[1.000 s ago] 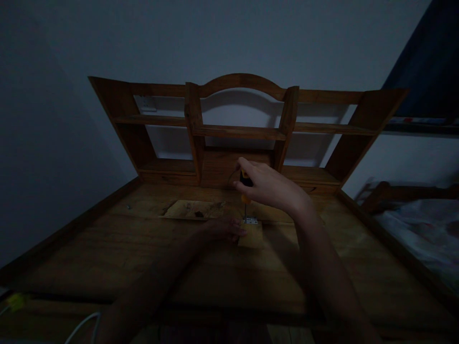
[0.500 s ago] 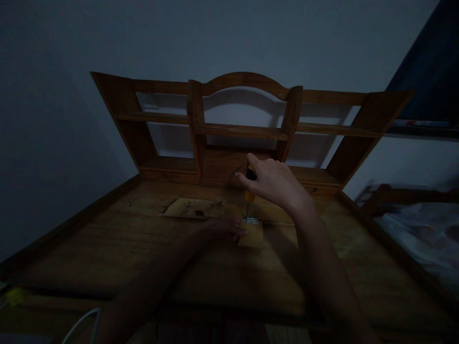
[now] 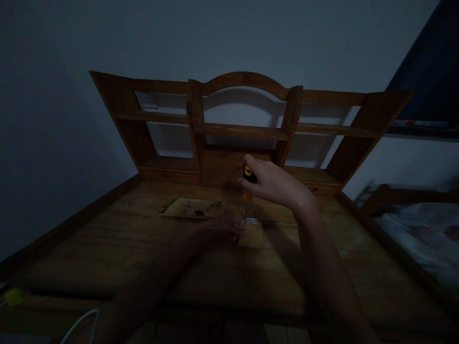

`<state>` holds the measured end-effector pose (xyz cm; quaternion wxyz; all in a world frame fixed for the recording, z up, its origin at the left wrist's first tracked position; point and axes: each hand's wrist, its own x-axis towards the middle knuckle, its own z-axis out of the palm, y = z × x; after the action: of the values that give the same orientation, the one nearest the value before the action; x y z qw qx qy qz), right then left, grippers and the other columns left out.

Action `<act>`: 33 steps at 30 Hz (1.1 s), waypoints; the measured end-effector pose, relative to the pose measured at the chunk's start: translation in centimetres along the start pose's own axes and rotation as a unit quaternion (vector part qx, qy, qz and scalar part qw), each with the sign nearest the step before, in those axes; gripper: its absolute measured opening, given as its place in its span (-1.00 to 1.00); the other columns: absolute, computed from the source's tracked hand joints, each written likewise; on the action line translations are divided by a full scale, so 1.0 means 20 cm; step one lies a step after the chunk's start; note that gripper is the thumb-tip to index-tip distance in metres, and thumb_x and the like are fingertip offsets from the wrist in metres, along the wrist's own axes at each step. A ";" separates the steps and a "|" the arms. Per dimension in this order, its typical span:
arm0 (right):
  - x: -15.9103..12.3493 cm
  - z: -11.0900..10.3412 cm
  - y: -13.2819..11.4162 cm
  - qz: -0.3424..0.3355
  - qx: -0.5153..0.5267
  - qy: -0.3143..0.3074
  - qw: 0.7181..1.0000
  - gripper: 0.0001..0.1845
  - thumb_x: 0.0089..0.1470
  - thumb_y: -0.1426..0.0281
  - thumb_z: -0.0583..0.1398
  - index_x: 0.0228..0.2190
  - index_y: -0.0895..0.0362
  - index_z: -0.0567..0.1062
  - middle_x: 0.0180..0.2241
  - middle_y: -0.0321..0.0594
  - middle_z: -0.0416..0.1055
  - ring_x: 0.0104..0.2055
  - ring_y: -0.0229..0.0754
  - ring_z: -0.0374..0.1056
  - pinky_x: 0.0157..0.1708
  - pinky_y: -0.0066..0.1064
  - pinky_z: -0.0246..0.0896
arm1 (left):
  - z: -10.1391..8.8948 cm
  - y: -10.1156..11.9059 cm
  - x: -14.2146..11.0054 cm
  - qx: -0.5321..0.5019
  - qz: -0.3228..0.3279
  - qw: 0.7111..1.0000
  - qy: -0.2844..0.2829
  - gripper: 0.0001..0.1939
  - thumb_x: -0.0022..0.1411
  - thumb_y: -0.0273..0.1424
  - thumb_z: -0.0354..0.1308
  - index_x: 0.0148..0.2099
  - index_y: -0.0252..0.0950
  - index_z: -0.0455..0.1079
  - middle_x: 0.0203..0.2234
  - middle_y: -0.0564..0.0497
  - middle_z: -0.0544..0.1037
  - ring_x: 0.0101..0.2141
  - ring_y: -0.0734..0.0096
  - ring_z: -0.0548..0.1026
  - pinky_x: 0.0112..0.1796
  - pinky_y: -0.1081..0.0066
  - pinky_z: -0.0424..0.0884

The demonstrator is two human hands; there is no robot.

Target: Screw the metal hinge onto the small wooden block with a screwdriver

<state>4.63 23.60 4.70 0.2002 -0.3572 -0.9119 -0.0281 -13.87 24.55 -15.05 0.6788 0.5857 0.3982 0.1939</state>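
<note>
My right hand is closed around the yellow and black handle of a screwdriver, which stands nearly upright. The tip of its shaft meets a small metal hinge at the far edge of a small wooden block. My left hand grips the left side of this block, fingers pressed against it, on the wooden desk. Dim light hides the exact contact at the screw.
Behind the hands rises a wooden shelf unit against the wall. Left of the block lies a light, rough-edged patch with dark marks. A tiny metal piece sits farther left. A yellow object is at the lower left.
My right hand has turned slightly and shifted a little left on the screwdriver handle. The left hand, block and hinge stay in place.
</note>
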 end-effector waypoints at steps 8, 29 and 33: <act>0.00 0.01 0.00 0.004 -0.015 0.019 1.000 -0.66 0.24 0.13 0.10 -0.10 0.12 0.33 -0.29 -0.14 0.45 -0.25 -0.06 0.38 -0.29 -0.33 0.13 | -0.02 -0.02 0.01 0.003 0.003 1.000 -0.008 -0.58 0.02 -0.11 0.37 -0.44 -0.35 0.34 -0.61 0.09 0.38 -0.60 0.57 0.25 -0.57 0.49 0.05; -0.01 0.00 -0.06 -0.001 -0.023 0.022 1.000 -0.76 0.22 0.27 0.08 -0.11 0.11 0.30 -0.20 -0.15 0.46 -0.22 -0.11 0.39 -0.26 -0.36 0.10 | 0.00 -0.02 0.01 0.001 0.018 1.000 -0.006 -0.59 0.03 -0.12 0.36 -0.47 -0.34 0.32 -0.62 0.08 0.37 -0.61 0.56 0.24 -0.57 0.48 0.02; 0.01 0.02 -0.06 0.003 -0.042 0.024 0.999 -0.76 0.30 0.24 0.02 -0.12 0.12 0.31 -0.21 -0.12 0.46 -0.19 -0.09 0.39 -0.23 -0.34 0.11 | -0.01 -0.03 0.02 -0.004 0.026 1.000 -0.018 -0.60 0.05 -0.14 0.35 -0.44 -0.36 0.34 -0.60 0.06 0.39 -0.58 0.55 0.27 -0.55 0.48 0.04</act>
<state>3.56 23.00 4.49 0.2068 -0.3671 -0.9038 -0.0744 -13.85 24.76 -15.68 0.6830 0.5963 0.3701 0.2024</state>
